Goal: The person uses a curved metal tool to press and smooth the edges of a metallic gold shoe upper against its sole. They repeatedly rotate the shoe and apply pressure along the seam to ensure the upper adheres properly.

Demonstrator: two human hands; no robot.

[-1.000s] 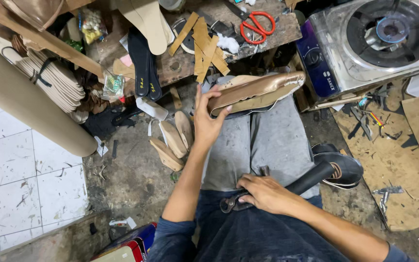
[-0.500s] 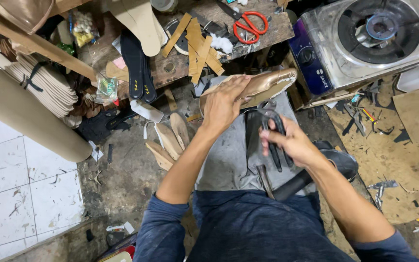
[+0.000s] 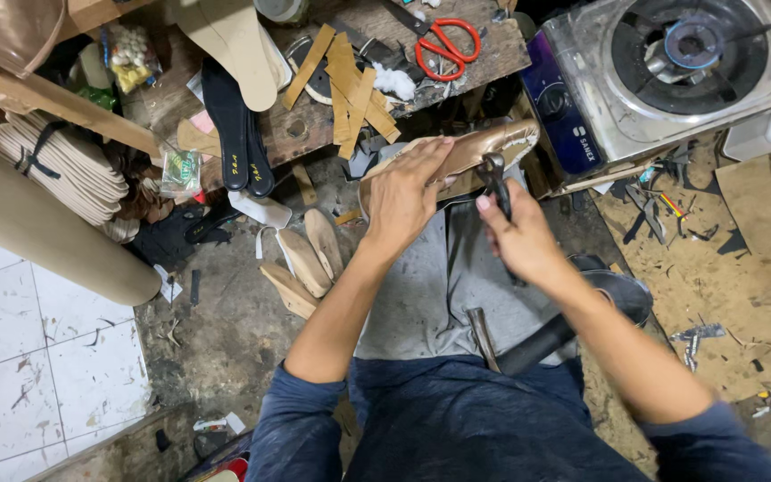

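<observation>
shoe (image 3: 484,147) middle hidden under left hand (image 3: 403,192)

Ahead of your hands the tabletop (image 3: 314,134) is crowded with leather strips (image 3: 350,85) and red scissors (image 3: 446,43); a gas stove (image 3: 671,71) blocks the right. Left, the floor (image 3: 216,312) offers room beyond three wooden lasts (image 3: 305,259).

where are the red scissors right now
In the head view the red scissors lie at the top centre on the wooden bench, just left of the gas stove and above the left hand.
</observation>
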